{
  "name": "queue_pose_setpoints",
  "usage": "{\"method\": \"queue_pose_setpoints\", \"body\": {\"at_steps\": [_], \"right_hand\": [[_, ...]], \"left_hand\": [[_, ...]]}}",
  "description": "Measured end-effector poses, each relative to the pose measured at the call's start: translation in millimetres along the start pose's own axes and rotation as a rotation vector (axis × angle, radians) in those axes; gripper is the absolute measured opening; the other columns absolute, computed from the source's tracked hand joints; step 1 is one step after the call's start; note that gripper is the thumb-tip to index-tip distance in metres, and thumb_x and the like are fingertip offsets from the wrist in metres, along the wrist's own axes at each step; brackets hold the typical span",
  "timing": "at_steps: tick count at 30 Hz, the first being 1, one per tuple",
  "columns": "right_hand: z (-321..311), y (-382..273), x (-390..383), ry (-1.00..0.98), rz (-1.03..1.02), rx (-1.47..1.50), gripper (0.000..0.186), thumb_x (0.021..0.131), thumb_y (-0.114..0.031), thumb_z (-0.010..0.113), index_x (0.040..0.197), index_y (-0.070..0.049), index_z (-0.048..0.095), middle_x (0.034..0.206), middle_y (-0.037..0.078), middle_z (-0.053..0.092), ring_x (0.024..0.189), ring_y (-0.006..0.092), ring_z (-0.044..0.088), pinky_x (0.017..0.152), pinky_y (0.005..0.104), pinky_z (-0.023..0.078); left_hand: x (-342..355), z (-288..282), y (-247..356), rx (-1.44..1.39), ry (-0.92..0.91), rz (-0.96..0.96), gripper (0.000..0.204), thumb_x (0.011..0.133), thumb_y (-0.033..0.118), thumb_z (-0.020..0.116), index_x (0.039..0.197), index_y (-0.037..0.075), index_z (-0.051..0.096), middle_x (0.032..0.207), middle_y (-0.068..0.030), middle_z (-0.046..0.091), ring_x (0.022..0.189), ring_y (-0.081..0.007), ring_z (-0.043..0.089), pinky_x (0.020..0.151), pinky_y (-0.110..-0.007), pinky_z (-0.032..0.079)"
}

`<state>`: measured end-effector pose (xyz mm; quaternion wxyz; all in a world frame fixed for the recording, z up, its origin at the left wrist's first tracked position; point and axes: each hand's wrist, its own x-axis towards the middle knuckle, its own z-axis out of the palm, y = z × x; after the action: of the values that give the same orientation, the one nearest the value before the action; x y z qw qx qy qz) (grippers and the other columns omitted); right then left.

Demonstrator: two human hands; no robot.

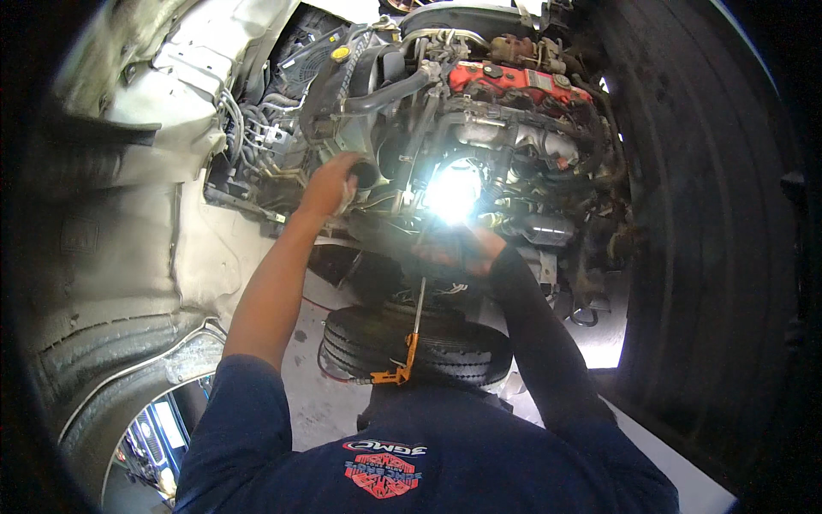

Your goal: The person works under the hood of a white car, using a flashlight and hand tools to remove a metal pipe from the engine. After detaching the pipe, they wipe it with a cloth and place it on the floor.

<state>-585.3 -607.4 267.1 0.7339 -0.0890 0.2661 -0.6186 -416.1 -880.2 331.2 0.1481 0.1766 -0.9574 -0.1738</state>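
Observation:
My left hand (330,187) is closed on the rim of a black, open-ended hose (366,175) on the left side of the engine. Just below a glaring white light (454,194) is my right hand (473,250), at the end of a black sleeve. Glare and shadow blur its fingers, so I cannot tell whether it holds the light or something else. An orange air blow gun (399,370) with a long thin metal tube lies below; the tube's upper end runs up toward my right hand.
The engine has a red cover (518,81) and a yellow cap (341,54) near it. A tire (428,343) lies on the floor before me. Pale body panels (227,248) stand at left, a dark ribbed panel (693,223) at right. A red air line (324,364) trails beside the tire.

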Motion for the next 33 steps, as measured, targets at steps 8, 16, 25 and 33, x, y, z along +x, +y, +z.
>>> {"method": "queue_pose_setpoints", "body": {"at_steps": [8, 16, 25, 33], "right_hand": [[-3.9, 3.1, -15.3, 0.061, 0.080, -0.051, 0.034, 0.095, 0.003, 0.053, 0.128, 0.010, 0.047, 0.123, 0.033, 0.065, 0.110, 0.0411, 0.072, 0.096, 0.0421, 0.063], [-6.1, 23.6, -46.4, 0.085, 0.141, 0.049, 0.034, 0.097, 0.001, 0.052, 0.130, 0.007, 0.049, 0.123, 0.029, 0.063, 0.117, 0.0426, 0.068, 0.105, 0.0465, 0.058], [12.8, 18.3, 4.3, 0.033, 0.145, 0.114, 0.033, 0.097, 0.001, 0.053, 0.129, 0.007, 0.051, 0.125, 0.028, 0.063, 0.119, 0.0415, 0.068, 0.106, 0.0461, 0.058], [8.2, 40.9, 39.7, -0.012, 0.048, 0.079, 0.030, 0.101, -0.008, 0.054, 0.130, -0.002, 0.055, 0.126, 0.015, 0.067, 0.112, 0.0258, 0.071, 0.087, 0.0371, 0.063]], "left_hand": [[97.2, 17.8, -10.5, 0.165, 0.081, -0.014, 0.030, 0.085, 0.014, 0.065, 0.114, 0.012, 0.070, 0.119, -0.0157, 0.070, 0.111, -0.0395, 0.066, 0.096, -0.050, 0.054], [173.1, 67.9, -17.8, 0.159, 0.023, -0.057, 0.022, 0.081, 0.011, 0.063, 0.102, 0.010, 0.071, 0.108, -0.0177, 0.071, 0.106, -0.0403, 0.067, 0.092, -0.050, 0.054], [122.9, 61.4, -12.8, -0.017, 0.134, -0.061, 0.051, 0.101, 0.048, 0.062, 0.123, 0.002, 0.066, 0.120, -0.0285, 0.066, 0.115, -0.0420, 0.064, 0.101, -0.046, 0.048], [-44.1, 4.6, 111.7, -0.373, -0.611, -0.428, 0.121, 0.073, 0.056, 0.088, 0.156, -0.009, 0.030, 0.153, -0.0342, 0.046, 0.146, -0.0423, 0.044, 0.122, -0.044, 0.034]]}}
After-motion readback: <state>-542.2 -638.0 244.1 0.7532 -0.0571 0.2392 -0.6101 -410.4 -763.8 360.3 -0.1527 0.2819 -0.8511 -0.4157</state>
